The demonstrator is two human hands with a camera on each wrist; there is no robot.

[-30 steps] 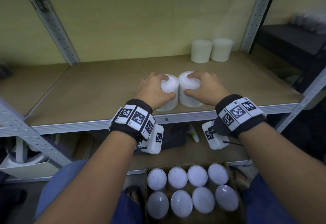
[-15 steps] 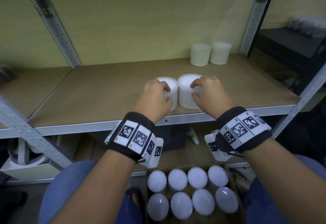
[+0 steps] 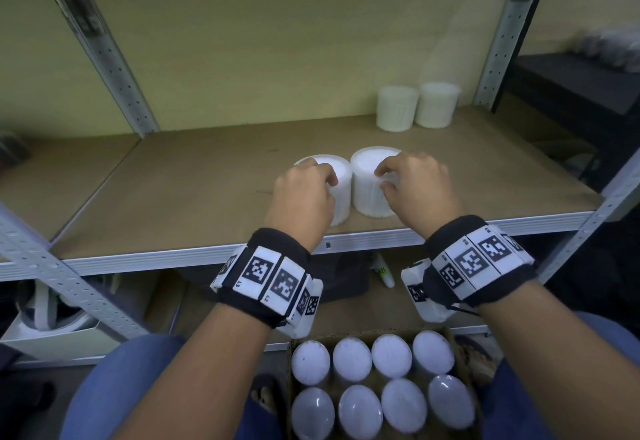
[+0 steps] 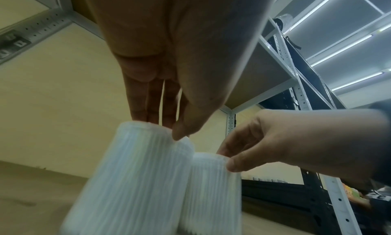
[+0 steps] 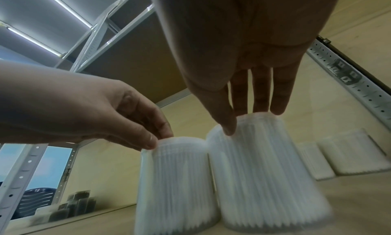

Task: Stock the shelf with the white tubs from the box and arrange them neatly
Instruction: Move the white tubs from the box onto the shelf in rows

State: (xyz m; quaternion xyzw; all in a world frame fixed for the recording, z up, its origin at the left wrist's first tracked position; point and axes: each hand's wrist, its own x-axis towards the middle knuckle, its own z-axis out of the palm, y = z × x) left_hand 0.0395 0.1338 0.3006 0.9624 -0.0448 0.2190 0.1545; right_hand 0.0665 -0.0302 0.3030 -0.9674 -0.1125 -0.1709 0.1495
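Two white ribbed tubs stand side by side, touching, near the front of the wooden shelf (image 3: 194, 190). My left hand (image 3: 311, 183) hovers over the left tub (image 3: 341, 176), with its fingertips (image 4: 148, 118) and thumb only touching the top rim. My right hand (image 3: 382, 180) is over the right tub (image 3: 367, 180) in the same way, its straight fingers (image 5: 260, 104) on the lid edge. Neither hand wraps a tub. Two more tubs (image 3: 396, 112) stand at the back right. The cardboard box (image 3: 289, 380) by my knees holds several tubs.
Metal uprights (image 3: 104, 44) rise at the shelf's back corners, the right one (image 3: 505, 34) just behind the far tubs. The shelf's metal front edge (image 3: 173, 261) runs under my wrists. A dark rack (image 3: 571, 93) stands to the right. Bare board lies left of the tubs.
Both hands have slid back toward me and up, from wrapping the tubs' sides to only touching their top rims. The two tubs stay standing on the shelf.
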